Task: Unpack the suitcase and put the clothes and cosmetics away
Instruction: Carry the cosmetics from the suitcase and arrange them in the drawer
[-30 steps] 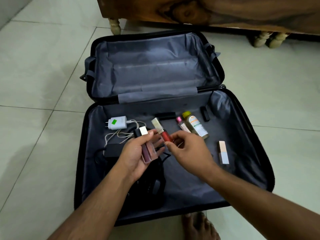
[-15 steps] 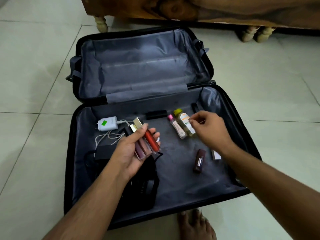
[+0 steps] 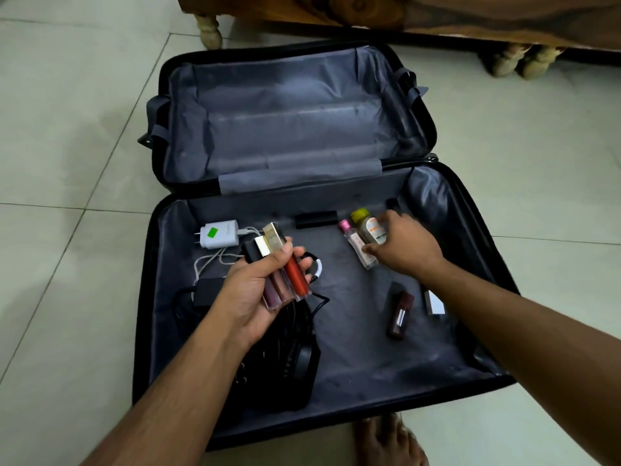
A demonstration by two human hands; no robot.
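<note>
Over an open black suitcase with grey lining [image 3: 336, 348], the left hand [image 3: 248, 294] clutches three lip-gloss tubes [image 3: 285, 274] to collect them, while the right hand [image 3: 403, 247] closes on two small bottles [image 3: 364, 235] near the suitcase's hinge.

The pale tiled floor [image 3: 84, 169] carries my black suitcase [image 3: 497, 250], which lies flat and wide open with its grey lining up, the far half just short of the wooden furniture [image 3: 437, 15] that stands on turned legs. My bare foot [image 3: 386, 442] rests on the tiles right at the near edge of the case. On the lining of the near half lie a white charger [image 3: 218, 234] with its cable, a black fan [image 3: 289, 358], two small bottles [image 3: 361, 243] side by side, a dark red tube [image 3: 399, 316] and a white-capped one just beside it.
</note>
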